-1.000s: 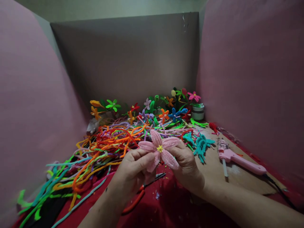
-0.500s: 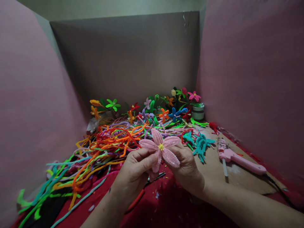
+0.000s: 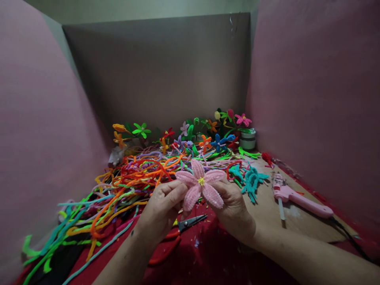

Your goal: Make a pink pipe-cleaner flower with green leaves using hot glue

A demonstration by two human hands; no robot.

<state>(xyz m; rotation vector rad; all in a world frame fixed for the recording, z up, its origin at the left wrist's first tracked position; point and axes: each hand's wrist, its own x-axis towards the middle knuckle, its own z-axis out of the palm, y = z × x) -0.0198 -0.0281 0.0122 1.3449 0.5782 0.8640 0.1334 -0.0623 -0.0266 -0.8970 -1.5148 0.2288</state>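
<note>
A pink pipe-cleaner flower (image 3: 196, 195) with a yellow centre faces me in the middle of the head view. My left hand (image 3: 163, 208) is closed at its left side, thumb and fingers pinching by the left petals. Behind the right petals, my right hand (image 3: 234, 206) grips the flower, its fingertips partly hidden by them. Below my left hand, red-handled scissors (image 3: 191, 222) lie on the red cloth (image 3: 190, 257), their handles partly covered by my wrist.
Several loose pipe cleaners (image 3: 118, 198) spread over the left and middle. Finished flowers (image 3: 218, 142) stand along the back, near a small white pot (image 3: 247, 139). A pink glue gun (image 3: 301, 200) and a teal pipe-cleaner piece (image 3: 252, 180) lie on a brown board (image 3: 311, 229) at right.
My left hand has shifted left and down from the flower's front, uncovering its lower-left petal. More of the scissors shows. My right hand stays nearly still.
</note>
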